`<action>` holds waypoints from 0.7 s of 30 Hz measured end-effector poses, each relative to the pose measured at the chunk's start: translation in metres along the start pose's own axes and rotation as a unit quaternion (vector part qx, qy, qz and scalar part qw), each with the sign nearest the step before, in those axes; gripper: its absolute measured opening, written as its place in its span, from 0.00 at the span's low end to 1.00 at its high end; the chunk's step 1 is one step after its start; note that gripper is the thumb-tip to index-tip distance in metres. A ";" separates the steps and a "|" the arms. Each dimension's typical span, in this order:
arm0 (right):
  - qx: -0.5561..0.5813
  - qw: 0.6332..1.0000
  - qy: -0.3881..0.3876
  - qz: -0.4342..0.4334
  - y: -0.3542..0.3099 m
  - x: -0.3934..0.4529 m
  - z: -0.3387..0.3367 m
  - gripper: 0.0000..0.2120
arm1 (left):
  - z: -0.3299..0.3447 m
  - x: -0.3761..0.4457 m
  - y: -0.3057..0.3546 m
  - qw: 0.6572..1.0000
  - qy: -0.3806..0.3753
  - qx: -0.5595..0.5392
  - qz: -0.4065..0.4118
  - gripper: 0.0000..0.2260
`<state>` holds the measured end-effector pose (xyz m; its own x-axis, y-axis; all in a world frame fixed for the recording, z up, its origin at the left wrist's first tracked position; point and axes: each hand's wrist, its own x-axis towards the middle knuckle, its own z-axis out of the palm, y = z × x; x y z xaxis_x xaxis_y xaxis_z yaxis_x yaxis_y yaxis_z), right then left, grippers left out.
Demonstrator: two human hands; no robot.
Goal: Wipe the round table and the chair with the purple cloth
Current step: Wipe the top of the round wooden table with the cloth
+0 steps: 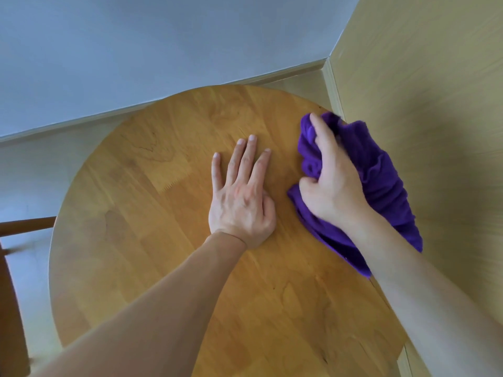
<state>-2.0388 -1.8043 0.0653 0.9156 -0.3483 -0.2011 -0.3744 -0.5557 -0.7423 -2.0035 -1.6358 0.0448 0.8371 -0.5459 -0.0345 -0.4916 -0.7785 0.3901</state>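
Observation:
The round wooden table (152, 202) fills the middle of the head view. My left hand (242, 194) lies flat on its top near the centre, fingers straight and spread. My right hand (330, 180) grips the bunched purple cloth (381, 186) at the table's right edge, fingers curled into the fabric. Part of the cloth hangs past the rim toward the wall. Only a dark brown piece of the wooden chair (24, 224) shows at the far left; the rest is out of frame.
The table stands in a corner. A grey wall (136, 50) runs behind it and a beige wall (435, 104) is close on the right, nearly touching the rim. Pale floor (32, 170) shows to the left.

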 end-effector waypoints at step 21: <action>-0.101 0.995 -0.017 -0.020 0.000 0.013 0.000 0.47 | -0.059 -0.010 -0.095 0.998 -0.033 -0.034 -0.036 0.36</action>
<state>-2.0272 -1.8086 0.0622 0.9332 -0.3001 -0.1978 -0.3570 -0.7104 -0.6065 -1.9506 -1.5382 0.0625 0.8513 -0.5096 -0.1249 -0.4108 -0.7955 0.4454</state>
